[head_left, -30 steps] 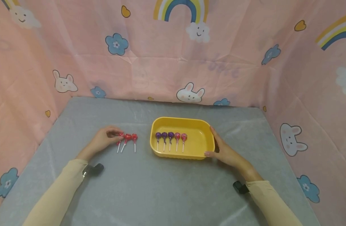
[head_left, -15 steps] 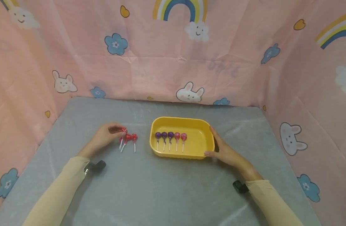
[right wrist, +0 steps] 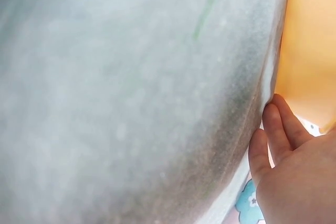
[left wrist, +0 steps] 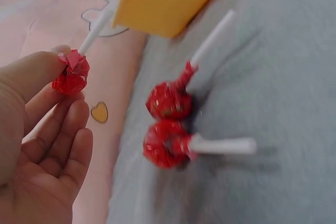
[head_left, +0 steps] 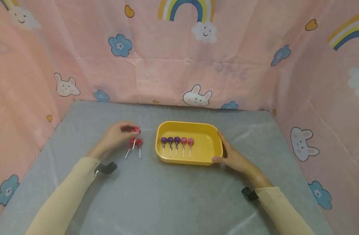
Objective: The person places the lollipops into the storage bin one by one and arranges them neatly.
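Observation:
My left hand (head_left: 116,135) pinches a red-wrapped lollipop (head_left: 137,130) by its head, its white stick hanging down, above the grey tabletop. Below it lie two more red lollipops, one (head_left: 132,143) with its stick slanted to the left, the other (head_left: 139,142) straight; their heads sit side by side in the left wrist view. A yellow tray (head_left: 207,147) stands to the right. Inside it three purple lollipops (head_left: 170,140) and two pink ones (head_left: 183,141) form a row, sticks toward me. My right hand (head_left: 236,160) grips the tray's right end, thumb at the near corner.
Pink printed fabric (head_left: 156,78) rises behind the grey-covered table (head_left: 173,195) and along both sides. Each wrist carries a dark camera mount, one on the left (head_left: 106,167) and one on the right (head_left: 249,194).
My left hand has lifted one red lollipop off the group and carried it right and away from me, over the other two. The right hand and the tray have stayed in place.

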A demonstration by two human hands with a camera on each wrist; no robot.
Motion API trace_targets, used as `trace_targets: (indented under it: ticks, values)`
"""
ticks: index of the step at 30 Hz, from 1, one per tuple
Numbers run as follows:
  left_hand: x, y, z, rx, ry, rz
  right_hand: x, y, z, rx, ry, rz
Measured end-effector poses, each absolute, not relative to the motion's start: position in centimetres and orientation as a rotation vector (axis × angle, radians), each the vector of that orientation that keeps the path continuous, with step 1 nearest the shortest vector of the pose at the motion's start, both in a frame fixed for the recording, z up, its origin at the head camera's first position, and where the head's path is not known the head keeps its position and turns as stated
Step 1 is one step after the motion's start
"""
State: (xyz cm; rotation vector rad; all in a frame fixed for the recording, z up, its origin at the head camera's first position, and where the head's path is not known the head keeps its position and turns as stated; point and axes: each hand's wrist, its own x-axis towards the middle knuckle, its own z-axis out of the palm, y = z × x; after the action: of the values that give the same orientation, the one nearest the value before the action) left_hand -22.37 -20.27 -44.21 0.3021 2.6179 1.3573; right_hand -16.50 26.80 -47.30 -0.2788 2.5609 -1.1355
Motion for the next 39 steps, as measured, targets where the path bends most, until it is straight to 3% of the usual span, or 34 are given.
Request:
trace_targets:
  ticks: [39]
  values:
    - [-24.6, -10.7, -41.8, 0.607, 2.499, 1.486, -16.5, 26.8, -47.1, -0.331, 2.568, -1.161]
